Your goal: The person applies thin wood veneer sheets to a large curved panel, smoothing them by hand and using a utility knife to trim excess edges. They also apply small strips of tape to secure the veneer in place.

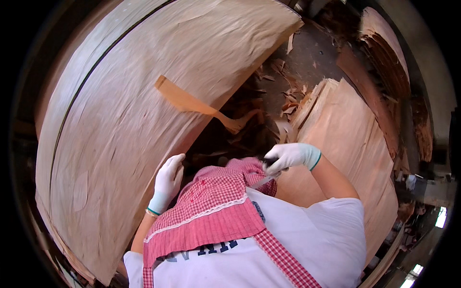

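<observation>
Trimming of wood veneer, as it appears. The left hand [169, 180] stands at the near edge of the broad veneer sheet [158, 103], its fingers side by side and lightly bent, with nothing visibly gripped; whether they press on the edge cannot be told. The fingers of the right hand [289, 157] are clamped on a dark-handled tool [270, 162], blurred, its exact kind unclear.

Progress: an orange-brown strip [185, 98], ahead of the left fingers, extends over the sheet's edge; whether it lies on the sheet or is in the air cannot be told. Together with the scraps [290, 98] beyond the right fingers, it suggests that some cutting is done. The sheet's long edge seems largely straight; how much remains is not shown.

Edges and room: the sheet's edge runs from beside the left fingers forward and to the right. Between the two sets of fingers, and ahead of them, a dark gap offers room. Just right of and below the right fingers lies a second veneer stack [343, 134], its ragged far end limiting movement; the apron [211, 194] lies close behind both.
</observation>
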The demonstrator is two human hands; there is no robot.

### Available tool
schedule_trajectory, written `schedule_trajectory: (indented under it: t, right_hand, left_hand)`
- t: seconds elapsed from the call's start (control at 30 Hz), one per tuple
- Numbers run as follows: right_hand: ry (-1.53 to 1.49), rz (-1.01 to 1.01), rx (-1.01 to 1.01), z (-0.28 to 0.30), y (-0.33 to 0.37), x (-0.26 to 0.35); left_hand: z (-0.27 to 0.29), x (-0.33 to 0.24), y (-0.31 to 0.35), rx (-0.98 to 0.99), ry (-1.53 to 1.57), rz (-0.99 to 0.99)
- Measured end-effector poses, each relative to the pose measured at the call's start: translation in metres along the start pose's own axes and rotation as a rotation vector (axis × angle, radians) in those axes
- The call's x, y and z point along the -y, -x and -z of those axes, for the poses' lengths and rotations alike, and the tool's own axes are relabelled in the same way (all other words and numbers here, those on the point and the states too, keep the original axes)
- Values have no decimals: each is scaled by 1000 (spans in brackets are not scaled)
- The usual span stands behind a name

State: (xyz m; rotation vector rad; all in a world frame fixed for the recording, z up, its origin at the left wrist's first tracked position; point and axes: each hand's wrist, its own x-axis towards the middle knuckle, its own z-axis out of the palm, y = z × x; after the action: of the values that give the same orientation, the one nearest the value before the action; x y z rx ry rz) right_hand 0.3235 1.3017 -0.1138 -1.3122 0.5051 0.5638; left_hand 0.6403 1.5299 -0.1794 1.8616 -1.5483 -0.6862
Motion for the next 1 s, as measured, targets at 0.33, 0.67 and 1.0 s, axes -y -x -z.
schedule_trajectory:
  t: [0.33, 0.67, 1.0]
  right_hand:
    - [-292, 702, -697, -13, -24, 137]
    - [228, 792, -878, -65, -98, 172]
    - [-191, 620, -683, -132, -196, 242]
  left_hand:
    - [23, -51, -58, 359, 775, 200]
    - [87, -70, -97, -164, 1638, 234]
    - [170, 30, -9, -416, 1116, 66]
